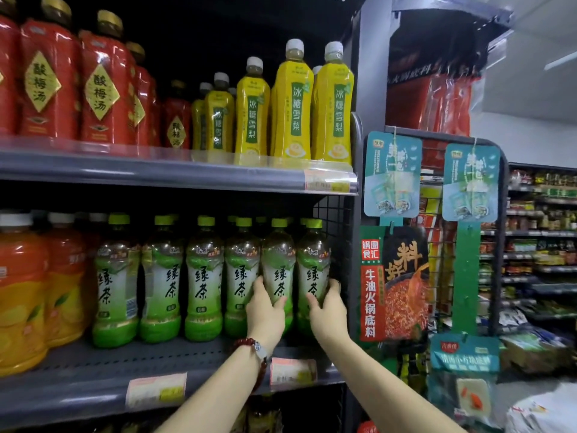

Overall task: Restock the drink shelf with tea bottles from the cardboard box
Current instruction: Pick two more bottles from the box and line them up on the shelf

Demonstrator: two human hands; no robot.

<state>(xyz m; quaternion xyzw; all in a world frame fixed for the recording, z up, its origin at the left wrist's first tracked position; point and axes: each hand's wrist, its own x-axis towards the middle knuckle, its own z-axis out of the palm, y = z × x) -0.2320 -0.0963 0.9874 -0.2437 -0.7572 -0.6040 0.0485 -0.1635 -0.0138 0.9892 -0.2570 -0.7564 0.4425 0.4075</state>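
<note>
Several green tea bottles with green caps stand in a row on the lower grey shelf. My left hand grips the second bottle from the right around its lower body. My right hand holds the rightmost bottle, which stands next to the wire side panel. Both bottles are upright on the shelf, in line with the others. A red bead bracelet sits on my left wrist. The cardboard box is not in view.
Orange drink bottles fill the lower shelf's left. The upper shelf holds red plum drink bottles and yellow pear drink bottles. Hanging hotpot seasoning packs are at the shelf's right end. Another aisle lies far right.
</note>
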